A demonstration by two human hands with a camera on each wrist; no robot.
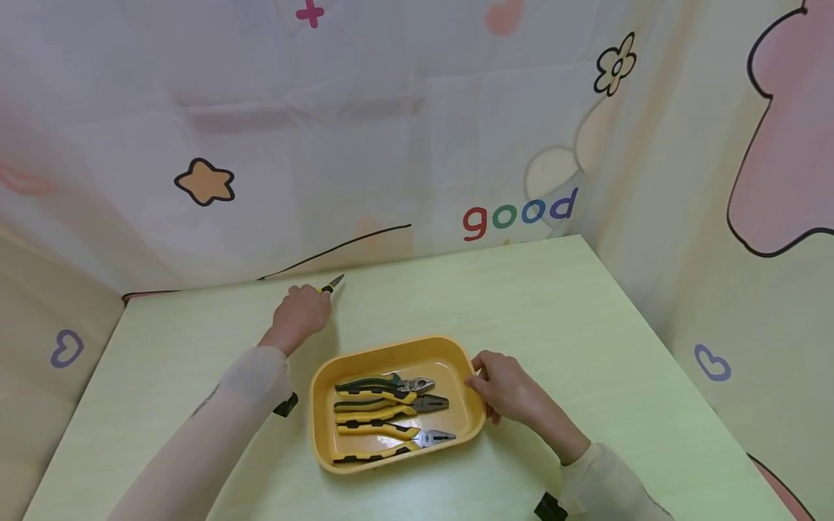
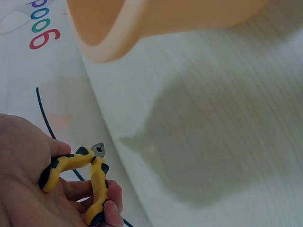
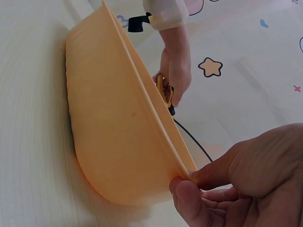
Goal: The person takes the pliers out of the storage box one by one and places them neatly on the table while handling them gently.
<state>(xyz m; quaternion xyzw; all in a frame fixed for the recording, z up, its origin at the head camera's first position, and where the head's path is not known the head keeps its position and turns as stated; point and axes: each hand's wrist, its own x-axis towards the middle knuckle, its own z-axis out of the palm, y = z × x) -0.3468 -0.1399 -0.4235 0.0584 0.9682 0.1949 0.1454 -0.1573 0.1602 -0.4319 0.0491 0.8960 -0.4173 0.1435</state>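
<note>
The left hand point(image 1: 302, 315) has its fingers curled round the small pliers point(image 2: 98, 177), one yellow-and-black handle against the palm side, the other under the fingertips; the handles stand spread apart. In the head view these pliers are near the table's far edge, tip pointing away and to the right, most of the handles hidden by the hand. The right hand point(image 1: 504, 386) pinches the rim of the tray point(image 1: 391, 353) at its right end, thumb and fingers nearly closed on it.

The yellow tray lies between the hands, nearer the person than the small pliers. In it three more pliers lie one below another, heads to the right: top pliers point(image 1: 407, 386), middle pliers point(image 1: 433, 403), bottom pliers point(image 1: 438, 438). In the right wrist view the tray's wall stands in front and hides them.

Pale sleeves point(image 1: 215, 427) cover both arms, a black block point(image 1: 286, 405) at the left cuff. Around the tray spreads the pale green table point(image 1: 521, 297), and behind it hangs a printed curtain point(image 1: 365, 159) with a star point(image 1: 205, 182) and "good" lettering point(image 1: 520, 215).
</note>
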